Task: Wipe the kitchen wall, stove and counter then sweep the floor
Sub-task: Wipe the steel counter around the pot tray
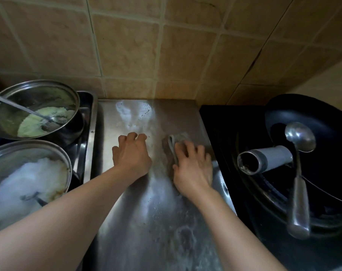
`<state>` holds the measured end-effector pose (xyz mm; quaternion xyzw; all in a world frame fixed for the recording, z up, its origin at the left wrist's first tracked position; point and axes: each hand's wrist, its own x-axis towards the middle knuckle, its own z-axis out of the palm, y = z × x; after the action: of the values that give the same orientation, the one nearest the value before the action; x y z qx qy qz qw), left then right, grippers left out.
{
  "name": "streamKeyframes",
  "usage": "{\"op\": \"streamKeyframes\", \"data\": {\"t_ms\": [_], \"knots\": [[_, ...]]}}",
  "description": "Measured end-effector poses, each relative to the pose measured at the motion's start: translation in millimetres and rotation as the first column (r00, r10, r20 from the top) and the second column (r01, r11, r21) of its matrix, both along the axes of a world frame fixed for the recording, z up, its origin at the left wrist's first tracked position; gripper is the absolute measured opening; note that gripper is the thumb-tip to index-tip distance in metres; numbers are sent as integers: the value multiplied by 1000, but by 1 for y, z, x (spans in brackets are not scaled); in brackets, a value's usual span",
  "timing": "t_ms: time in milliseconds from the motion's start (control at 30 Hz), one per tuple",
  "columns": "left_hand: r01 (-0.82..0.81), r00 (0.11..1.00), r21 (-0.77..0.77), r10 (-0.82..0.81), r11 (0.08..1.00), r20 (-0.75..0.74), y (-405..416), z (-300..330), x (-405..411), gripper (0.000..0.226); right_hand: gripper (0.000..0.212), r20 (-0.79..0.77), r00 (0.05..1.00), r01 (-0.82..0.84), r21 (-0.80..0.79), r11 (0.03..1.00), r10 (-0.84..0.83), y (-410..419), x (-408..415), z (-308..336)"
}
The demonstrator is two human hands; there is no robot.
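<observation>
A steel counter runs from the tiled wall toward me, streaked and wet. My right hand presses a folded grey cloth flat on the counter near its right edge, fingers spread over it. My left hand rests on the counter just left of the cloth, fingers curled with the tips on the steel, holding nothing. The black stove lies right beside the cloth.
A black wok with a steel ladle and a grey handle sits on the stove at right. At left, a sink holds a steel pot with yellowish food and a bowl of white contents.
</observation>
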<state>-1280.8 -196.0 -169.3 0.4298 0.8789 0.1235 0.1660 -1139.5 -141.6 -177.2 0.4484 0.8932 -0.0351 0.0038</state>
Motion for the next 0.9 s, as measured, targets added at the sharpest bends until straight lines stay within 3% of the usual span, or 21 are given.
{"op": "streamKeyframes", "data": {"t_ms": [133,233,400,533,767,900], "knots": [[3,1000,-13,-3,1000,-15,8,-2,-5,53,85,-47,998,-38,-102,994,34,4,-3,-21],[-3,1000,-17,3,1000,-29,19,-3,-13,51,65,-60,996,63,-116,991,-70,24,-14,-26],[12,997,-27,-14,1000,-74,45,-5,-29,48,57,-110,967,229,-21,973,-230,68,-35,-35],[12,997,-63,-16,998,-72,59,-8,-42,50,58,-132,940,312,-46,949,-315,102,-49,-35],[-20,996,-126,9,992,-92,61,-11,-68,47,60,-176,934,301,-82,950,-311,141,-91,-27],[-78,993,-148,64,986,-96,60,-6,-76,43,62,-236,958,159,-43,986,-165,125,-111,-29]]}}
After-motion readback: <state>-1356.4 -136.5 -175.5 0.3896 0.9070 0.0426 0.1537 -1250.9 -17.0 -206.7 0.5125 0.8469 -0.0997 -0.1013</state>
